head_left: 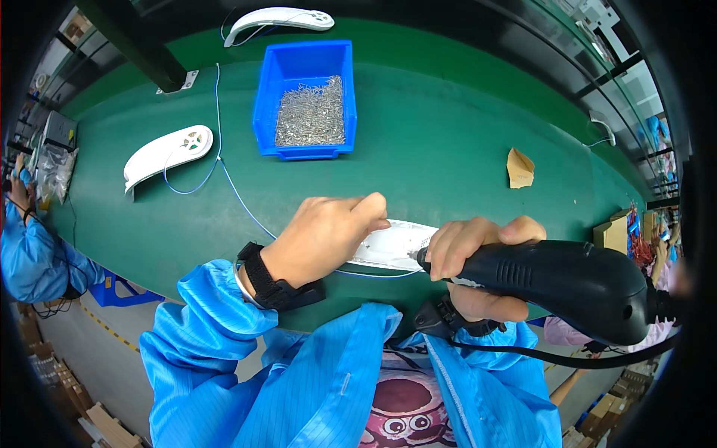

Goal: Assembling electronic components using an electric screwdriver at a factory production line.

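Observation:
My right hand (pixel 482 257) is wrapped round a black electric screwdriver (pixel 560 280), held nearly level with its tip pointing left. The tip meets the right part of a white curved plastic shell (pixel 396 243), which lies hollow side up on the bench before me. My left hand (pixel 321 235) is closed at the shell's left end, its fingers curled down onto it; the fingertips are partly hidden. A thin blue-white cable (pixel 246 205) runs from the back of the bench, passing beneath my left hand. Black straps circle both wrists.
Beyond my hands stands a blue bin (pixel 265 112) of small metal screws (pixel 310 116). Similar white shells lie at left (pixel 168 153) and at the back (pixel 280 19). A torn brown paper scrap (pixel 520 169) rests on the green bench (pixel 441 134). A co-worker's blue sleeve (pixel 37 250) shows far left.

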Tool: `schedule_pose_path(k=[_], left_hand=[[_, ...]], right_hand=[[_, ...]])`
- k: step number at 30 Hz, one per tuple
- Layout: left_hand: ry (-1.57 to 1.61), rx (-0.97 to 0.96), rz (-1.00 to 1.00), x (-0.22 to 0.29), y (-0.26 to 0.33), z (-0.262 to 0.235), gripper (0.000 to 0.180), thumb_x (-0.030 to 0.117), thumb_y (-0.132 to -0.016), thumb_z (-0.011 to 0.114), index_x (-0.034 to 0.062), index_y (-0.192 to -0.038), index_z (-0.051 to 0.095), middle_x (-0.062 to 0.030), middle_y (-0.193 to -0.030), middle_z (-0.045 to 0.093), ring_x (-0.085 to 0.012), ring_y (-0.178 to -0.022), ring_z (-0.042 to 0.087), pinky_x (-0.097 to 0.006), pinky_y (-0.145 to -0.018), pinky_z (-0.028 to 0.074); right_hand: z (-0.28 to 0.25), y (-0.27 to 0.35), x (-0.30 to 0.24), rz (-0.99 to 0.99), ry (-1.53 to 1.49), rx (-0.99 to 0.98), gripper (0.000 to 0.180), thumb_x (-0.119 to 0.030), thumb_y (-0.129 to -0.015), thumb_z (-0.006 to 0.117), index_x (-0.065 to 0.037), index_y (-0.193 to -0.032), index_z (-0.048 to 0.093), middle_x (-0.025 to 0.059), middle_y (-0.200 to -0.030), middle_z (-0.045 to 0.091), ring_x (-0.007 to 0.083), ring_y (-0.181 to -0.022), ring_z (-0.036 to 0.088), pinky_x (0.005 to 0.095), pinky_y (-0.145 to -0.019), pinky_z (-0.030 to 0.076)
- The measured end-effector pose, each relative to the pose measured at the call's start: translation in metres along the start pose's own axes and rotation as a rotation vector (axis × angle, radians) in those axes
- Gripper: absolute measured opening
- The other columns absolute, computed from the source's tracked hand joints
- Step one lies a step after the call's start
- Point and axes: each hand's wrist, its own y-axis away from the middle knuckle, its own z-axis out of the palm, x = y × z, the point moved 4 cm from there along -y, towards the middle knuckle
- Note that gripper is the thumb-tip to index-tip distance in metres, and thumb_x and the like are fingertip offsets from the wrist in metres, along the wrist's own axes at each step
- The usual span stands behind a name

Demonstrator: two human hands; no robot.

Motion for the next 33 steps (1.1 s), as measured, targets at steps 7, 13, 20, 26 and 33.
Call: schedule_pose_path(k=[7, 13, 20, 26, 33], left_hand=[[-0.208, 0.158, 0.197, 0.033, 0.004, -0.013, 0.014, 0.009, -0.062, 0.069, 0.0103, -0.072, 0.059, 0.0016, -0.076, 0.055, -0.0182, -0.074, 0.051, -0.039, -0.085, 0.037], [-0.008, 0.142, 0.152, 0.052, 0.008, 0.010, 0.018, 0.009, -0.057, 0.073, 0.0110, -0.072, 0.063, 0.0023, -0.074, 0.055, -0.0164, -0.077, 0.052, -0.042, -0.091, 0.030], [0.010, 0.114, 0.093, 0.060, 0.003, 0.020, 0.014, 0.009, -0.062, 0.070, 0.0110, -0.075, 0.064, 0.0022, -0.075, 0.056, -0.0153, -0.081, 0.051, -0.044, -0.093, 0.027], [-0.009, 0.126, 0.080, 0.064, 0.000, 0.028, 0.014, 0.009, -0.062, 0.070, 0.0109, -0.075, 0.063, 0.0020, -0.075, 0.056, -0.0150, -0.080, 0.052, -0.044, -0.095, 0.025], [0.082, 0.113, 0.020, 0.057, -0.002, 0.016, 0.011, 0.003, -0.066, 0.066, 0.0062, -0.075, 0.061, -0.0051, -0.088, 0.063, -0.0211, -0.086, 0.059, -0.043, -0.092, 0.036]], right_hand=[[-0.001, -0.007, -0.008, 0.243, 0.100, 0.219, 0.073, -0.068, -0.075, 0.040, -0.009, -0.116, 0.026, 0.0066, -0.059, 0.048, 0.0164, -0.042, 0.048, 0.0281, -0.043, 0.042], [-0.002, -0.018, -0.030, -0.032, -0.286, 0.146, 0.080, -0.059, -0.073, 0.054, 0.000, -0.118, 0.025, 0.0160, -0.067, 0.055, 0.0202, -0.053, 0.055, 0.0276, -0.049, 0.047], [-0.015, -0.013, -0.037, -0.002, -0.155, 0.004, 0.074, -0.063, -0.075, 0.048, -0.008, -0.117, 0.022, 0.0127, -0.070, 0.054, 0.0200, -0.051, 0.055, 0.0310, -0.050, 0.047], [-0.020, -0.009, -0.040, 0.008, -0.120, 0.033, 0.074, -0.063, -0.073, 0.051, -0.008, -0.114, 0.024, 0.0125, -0.070, 0.054, 0.0200, -0.051, 0.055, 0.0310, -0.050, 0.047], [-0.033, 0.008, -0.036, -0.026, -0.084, -0.043, 0.074, -0.063, -0.073, 0.051, -0.006, -0.113, 0.024, 0.0117, -0.065, 0.053, 0.0187, -0.049, 0.053, 0.0279, -0.048, 0.046]])
